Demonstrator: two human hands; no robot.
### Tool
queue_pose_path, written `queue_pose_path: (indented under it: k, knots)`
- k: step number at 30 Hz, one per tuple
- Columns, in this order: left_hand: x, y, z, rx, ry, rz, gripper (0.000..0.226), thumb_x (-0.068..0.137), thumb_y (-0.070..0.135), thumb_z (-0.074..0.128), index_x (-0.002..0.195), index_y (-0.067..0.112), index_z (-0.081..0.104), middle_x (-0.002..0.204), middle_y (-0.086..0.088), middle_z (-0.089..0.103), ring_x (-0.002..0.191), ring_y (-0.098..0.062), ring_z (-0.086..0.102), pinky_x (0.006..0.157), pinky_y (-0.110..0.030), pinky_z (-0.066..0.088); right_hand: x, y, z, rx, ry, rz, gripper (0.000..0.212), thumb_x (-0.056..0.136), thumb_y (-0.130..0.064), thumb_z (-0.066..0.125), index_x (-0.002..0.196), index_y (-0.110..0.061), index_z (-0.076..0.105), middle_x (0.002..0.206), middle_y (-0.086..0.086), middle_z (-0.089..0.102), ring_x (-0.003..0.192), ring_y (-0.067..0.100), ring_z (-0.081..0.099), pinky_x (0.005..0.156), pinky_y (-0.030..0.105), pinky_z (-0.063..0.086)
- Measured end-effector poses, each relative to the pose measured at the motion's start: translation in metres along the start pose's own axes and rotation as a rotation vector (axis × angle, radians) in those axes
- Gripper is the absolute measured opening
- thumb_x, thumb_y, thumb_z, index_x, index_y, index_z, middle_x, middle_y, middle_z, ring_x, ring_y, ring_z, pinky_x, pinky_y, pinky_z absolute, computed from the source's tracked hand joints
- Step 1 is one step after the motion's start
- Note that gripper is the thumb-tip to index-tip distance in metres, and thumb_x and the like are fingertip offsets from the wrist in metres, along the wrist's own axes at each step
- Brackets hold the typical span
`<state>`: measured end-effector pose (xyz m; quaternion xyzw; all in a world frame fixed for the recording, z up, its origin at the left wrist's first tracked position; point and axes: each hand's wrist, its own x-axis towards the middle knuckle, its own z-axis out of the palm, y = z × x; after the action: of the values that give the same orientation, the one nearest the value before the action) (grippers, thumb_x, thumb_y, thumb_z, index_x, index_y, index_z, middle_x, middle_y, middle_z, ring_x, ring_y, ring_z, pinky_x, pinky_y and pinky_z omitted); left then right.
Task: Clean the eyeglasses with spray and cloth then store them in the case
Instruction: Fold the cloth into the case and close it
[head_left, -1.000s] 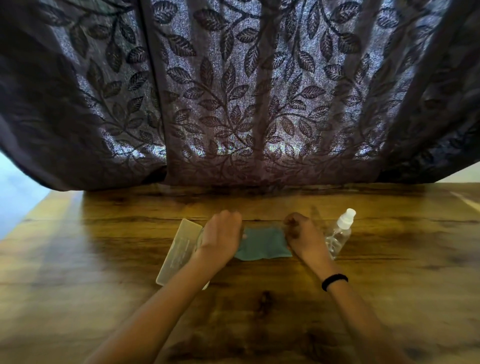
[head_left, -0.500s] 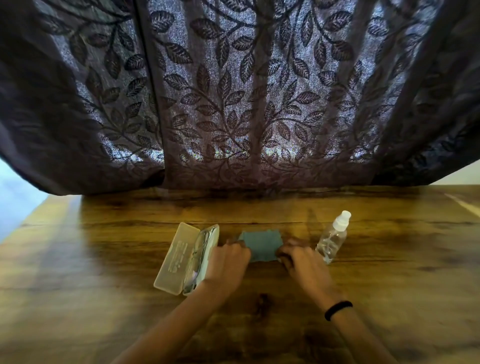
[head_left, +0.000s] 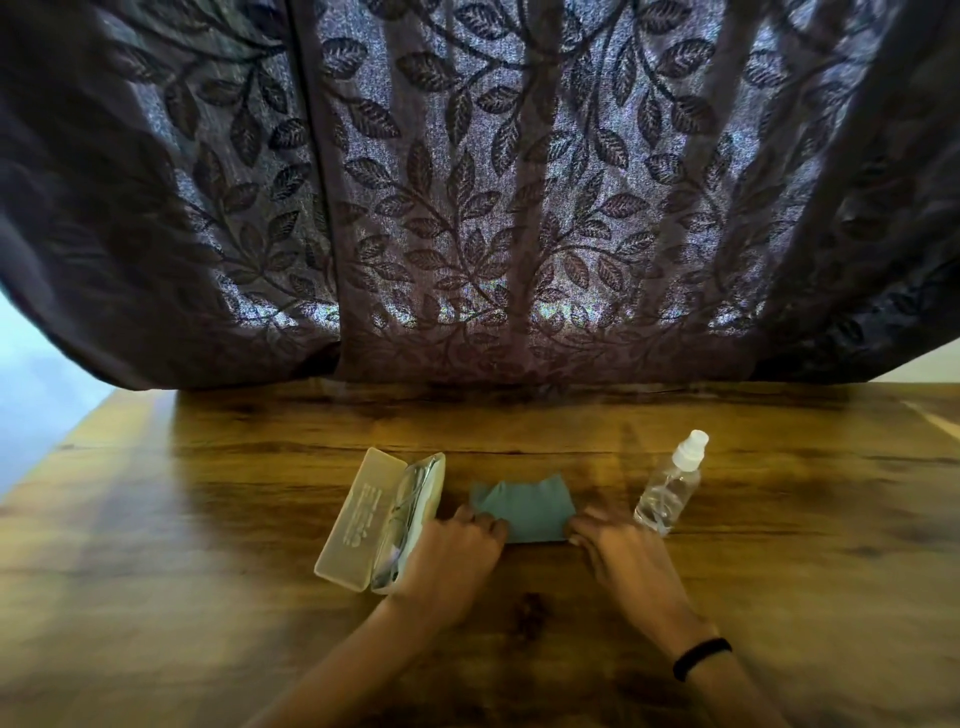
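A teal cleaning cloth (head_left: 524, 512) lies folded flat on the wooden table (head_left: 208, 519). My left hand (head_left: 449, 558) presses its near left corner and my right hand (head_left: 621, 556) presses its near right corner. To the left lies a translucent white eyeglass case (head_left: 363, 519), open, with the eyeglasses (head_left: 413, 499) lying inside. A clear spray bottle (head_left: 670, 486) with a white cap stands to the right of the cloth, close to my right hand.
A dark leaf-patterned curtain (head_left: 467, 208) hangs along the table's far edge. A black band (head_left: 701, 657) is on my right wrist. The table's left edge runs diagonally at the far left.
Both hands have drawn back toward me from the cloth's far corners to its near edge. The cloth now lies folded smaller, and the open case with the glasses has come into view.
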<state>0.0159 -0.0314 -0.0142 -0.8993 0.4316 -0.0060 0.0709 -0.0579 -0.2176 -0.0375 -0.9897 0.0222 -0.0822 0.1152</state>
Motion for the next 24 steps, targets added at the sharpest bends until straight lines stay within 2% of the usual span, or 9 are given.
queue_pose_path:
  k: [4, 9, 13, 17, 19, 22, 24]
  knots:
    - [-0.009, 0.007, -0.001, -0.021, -0.028, -0.003, 0.035, 0.093, 0.012, 0.046, 0.126, 0.007, 0.037, 0.126, -0.015, 0.054, 0.116, -0.030, 0.048, 0.080, -0.041, 0.048, -0.008, 0.000, 0.002, -0.012, -0.046, -0.006, 0.028, 0.091, -0.015, 0.052, 0.115, -0.030, 0.056, 0.120, -0.009, 0.056, 0.113, 0.008, 0.049, 0.090, 0.020, 0.043]
    - [-0.008, 0.005, -0.001, -0.101, 0.030, -0.052, 0.030, 0.094, 0.013, 0.045, 0.123, 0.013, 0.040, 0.125, -0.010, 0.054, 0.109, -0.027, 0.054, 0.078, -0.035, 0.049, -0.010, -0.003, 0.001, 0.018, -0.056, 0.002, 0.025, 0.092, -0.018, 0.051, 0.114, -0.029, 0.055, 0.121, -0.007, 0.056, 0.113, 0.009, 0.051, 0.089, 0.019, 0.043]
    - [-0.001, 0.001, 0.004, -0.205, 0.032, -0.133, 0.044, 0.088, 0.006, 0.051, 0.129, 0.015, 0.038, 0.132, -0.008, 0.048, 0.108, -0.025, 0.056, 0.080, -0.035, 0.050, -0.004, -0.004, -0.006, 0.141, -0.061, 0.030, 0.023, 0.092, -0.029, 0.050, 0.115, -0.029, 0.054, 0.122, -0.009, 0.058, 0.109, 0.008, 0.055, 0.082, 0.017, 0.043]
    - [0.007, -0.001, 0.004, -0.270, 0.055, -0.242, 0.046, 0.086, 0.004, 0.055, 0.128, 0.018, 0.042, 0.132, -0.005, 0.047, 0.107, -0.021, 0.059, 0.082, -0.031, 0.051, 0.010, -0.007, -0.013, 0.201, -0.019, 0.108, 0.019, 0.094, -0.032, 0.045, 0.109, -0.028, 0.057, 0.106, -0.005, 0.066, 0.089, 0.007, 0.061, 0.073, 0.022, 0.050]
    - [0.014, -0.004, -0.002, -0.241, 0.072, -0.274, 0.039, 0.087, 0.003, 0.053, 0.123, 0.017, 0.047, 0.128, -0.006, 0.049, 0.106, -0.022, 0.058, 0.079, -0.030, 0.050, 0.021, -0.009, -0.012, 0.208, 0.019, 0.151, 0.020, 0.095, -0.025, 0.045, 0.106, -0.023, 0.061, 0.103, -0.002, 0.068, 0.087, 0.013, 0.064, 0.072, 0.027, 0.051]
    - [0.031, -0.011, -0.010, -0.109, 0.099, -0.244, 0.032, 0.088, 0.001, 0.049, 0.117, 0.014, 0.053, 0.124, -0.007, 0.053, 0.114, -0.023, 0.051, 0.082, -0.032, 0.049, 0.038, -0.010, -0.007, 0.192, 0.013, 0.208, 0.020, 0.094, -0.017, 0.046, 0.104, -0.016, 0.063, 0.106, 0.007, 0.068, 0.094, 0.024, 0.064, 0.077, 0.037, 0.051]
    - [0.042, -0.016, -0.013, -0.023, 0.096, -0.189, 0.029, 0.089, 0.001, 0.048, 0.114, 0.012, 0.057, 0.124, -0.008, 0.052, 0.119, -0.025, 0.043, 0.086, -0.035, 0.047, 0.048, -0.010, -0.003, 0.191, -0.002, 0.240, 0.021, 0.092, -0.013, 0.048, 0.106, -0.015, 0.063, 0.109, 0.009, 0.066, 0.099, 0.028, 0.062, 0.080, 0.035, 0.050]
